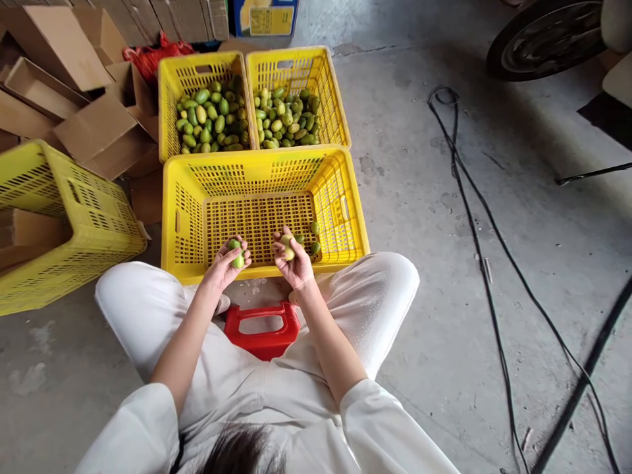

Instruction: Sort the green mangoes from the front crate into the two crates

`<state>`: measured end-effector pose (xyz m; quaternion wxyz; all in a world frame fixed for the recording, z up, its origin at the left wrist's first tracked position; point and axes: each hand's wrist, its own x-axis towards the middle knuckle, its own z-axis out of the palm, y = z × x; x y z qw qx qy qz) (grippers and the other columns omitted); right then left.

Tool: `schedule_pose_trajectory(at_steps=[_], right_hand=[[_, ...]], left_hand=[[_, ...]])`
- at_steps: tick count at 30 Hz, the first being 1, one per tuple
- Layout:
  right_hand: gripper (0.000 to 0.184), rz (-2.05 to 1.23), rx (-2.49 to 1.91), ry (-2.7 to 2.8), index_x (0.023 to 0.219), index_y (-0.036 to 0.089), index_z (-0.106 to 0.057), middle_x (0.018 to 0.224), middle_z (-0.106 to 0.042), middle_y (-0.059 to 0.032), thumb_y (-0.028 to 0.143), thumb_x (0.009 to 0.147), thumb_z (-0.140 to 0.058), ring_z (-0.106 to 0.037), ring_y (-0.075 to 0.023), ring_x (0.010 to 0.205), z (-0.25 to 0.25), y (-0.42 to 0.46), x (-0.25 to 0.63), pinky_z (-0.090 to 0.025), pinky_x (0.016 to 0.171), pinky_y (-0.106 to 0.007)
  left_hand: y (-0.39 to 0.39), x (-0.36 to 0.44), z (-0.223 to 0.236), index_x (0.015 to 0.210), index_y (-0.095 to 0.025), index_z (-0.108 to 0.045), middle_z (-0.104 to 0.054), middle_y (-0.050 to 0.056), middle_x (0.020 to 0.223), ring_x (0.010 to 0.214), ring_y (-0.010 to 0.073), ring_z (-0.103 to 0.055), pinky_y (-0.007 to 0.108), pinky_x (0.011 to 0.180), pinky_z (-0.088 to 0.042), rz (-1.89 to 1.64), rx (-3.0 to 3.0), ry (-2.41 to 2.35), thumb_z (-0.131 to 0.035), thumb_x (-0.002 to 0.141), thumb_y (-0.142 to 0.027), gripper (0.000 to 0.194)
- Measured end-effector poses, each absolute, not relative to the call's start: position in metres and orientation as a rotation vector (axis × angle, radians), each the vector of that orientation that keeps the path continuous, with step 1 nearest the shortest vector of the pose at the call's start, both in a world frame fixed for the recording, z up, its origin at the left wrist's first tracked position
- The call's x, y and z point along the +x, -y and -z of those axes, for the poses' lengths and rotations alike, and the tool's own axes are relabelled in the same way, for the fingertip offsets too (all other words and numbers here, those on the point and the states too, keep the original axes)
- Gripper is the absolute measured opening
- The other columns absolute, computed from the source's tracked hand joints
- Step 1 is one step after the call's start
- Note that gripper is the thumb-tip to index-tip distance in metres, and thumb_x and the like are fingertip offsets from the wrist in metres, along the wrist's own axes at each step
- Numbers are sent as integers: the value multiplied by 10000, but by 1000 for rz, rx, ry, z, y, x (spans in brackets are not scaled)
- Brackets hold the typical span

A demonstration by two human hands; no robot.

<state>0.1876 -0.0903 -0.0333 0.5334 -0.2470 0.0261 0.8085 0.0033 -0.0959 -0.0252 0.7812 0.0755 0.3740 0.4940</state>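
My left hand (223, 267) is closed around what look like two green oval fruits (234, 244), over the near edge of a large yellow crate (259, 170). Held in the fingers of my right hand (299, 268) is a paler, yellow-green oval fruit (287, 250). Several loose green fruits (315, 228) lie on that crate's slotted floor, just beyond and right of my right hand. Behind it stand two smaller yellow crates, the left one (170, 141) and the right one (338, 122), both holding many green and yellowish fruits.
A red plastic stool (261, 342) shows between my legs. To the left are another yellow crate (99, 230) and a heap of cardboard boxes (99, 131). Black cables (474, 230) run along the concrete floor at right, below a wheel (543, 39).
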Motion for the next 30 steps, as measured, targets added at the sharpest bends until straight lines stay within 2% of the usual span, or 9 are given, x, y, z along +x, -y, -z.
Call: schedule_pose_trajectory(at_steps=[3, 6, 10, 13, 17, 20, 22, 25, 30], right_hand=[[64, -2055, -748, -67, 796, 182, -579, 642, -565, 30, 177, 860, -577, -413, -38, 434, 49, 91, 184, -332, 333, -96], [292, -2122, -917, -104, 715, 163, -553, 520, -509, 19, 325, 940, -459, -335, -48, 358, 62, 91, 178, -262, 291, -129], [267, -2044, -837, -153, 911, 159, -618, 684, -632, -37, 285, 923, -383, -558, -116, 544, 60, 90, 177, -472, 430, -191], [292, -1964, -700, -65, 1095, 210, -609, 923, -683, -49, 223, 845, -458, -645, -174, 828, 47, 90, 179, -589, 668, -326], [251, -1866, -593, 3, 1061, 255, -611, 993, -654, -10, 213, 821, -556, -625, -124, 862, 34, 93, 184, -578, 677, -244], [123, -1971, -607, 71, 869, 220, -604, 841, -609, 24, 179, 766, -658, -519, -53, 598, 38, 94, 184, -401, 408, -102], [142, -2084, -750, 161, 778, 187, -576, 759, -581, 23, 214, 750, -712, -448, -38, 501, 47, 95, 181, -260, 322, -94], [262, -2163, -1039, 161, 756, 164, -582, 648, -552, 11, 405, 816, -667, -437, -57, 434, 62, 95, 173, -197, 290, -129], [222, -2011, -998, -19, 996, 183, -643, 743, -659, -23, 273, 888, -470, -617, -134, 610, 67, 92, 170, -489, 471, -214]], left_hand=[[97, 8, 31, 765, -161, -567, -478, -49, 611, 469, 33, -451, 116, 379, -323, -1007, 43, -845, -684, 765, -70, 148], [97, 11, 35, 740, -149, -547, -471, -36, 586, 426, 42, -420, 134, 337, -296, -946, -112, -897, -613, 856, -219, 151], [96, 12, 32, 924, -121, -622, -659, 86, 832, 710, 148, -648, 243, 569, -539, -1032, -148, -869, -505, 897, -234, 165], [96, 10, 26, 1007, -139, -623, -690, 96, 982, 871, 169, -681, 274, 714, -572, -1107, -90, -860, -536, 883, -148, 152], [96, 6, 24, 928, -156, -601, -650, 27, 820, 682, 95, -640, 167, 552, -520, -1096, -33, -829, -644, 835, -144, 103], [97, 6, 29, 837, -164, -557, -532, -39, 673, 484, 22, -492, 96, 384, -363, -1051, -31, -810, -677, 800, -110, 137], [97, 8, 33, 775, -169, -517, -482, -56, 630, 432, 13, -431, 99, 346, -306, -984, -23, -867, -691, 790, -117, 183], [97, 12, 38, 779, -163, -524, -498, -41, 617, 429, 37, -445, 125, 338, -308, -895, -21, -929, -672, 824, -221, 165], [96, 13, 37, 992, -128, -613, -687, 107, 902, 787, 191, -686, 296, 648, -565, -968, -33, -917, -539, 871, -229, 174]])
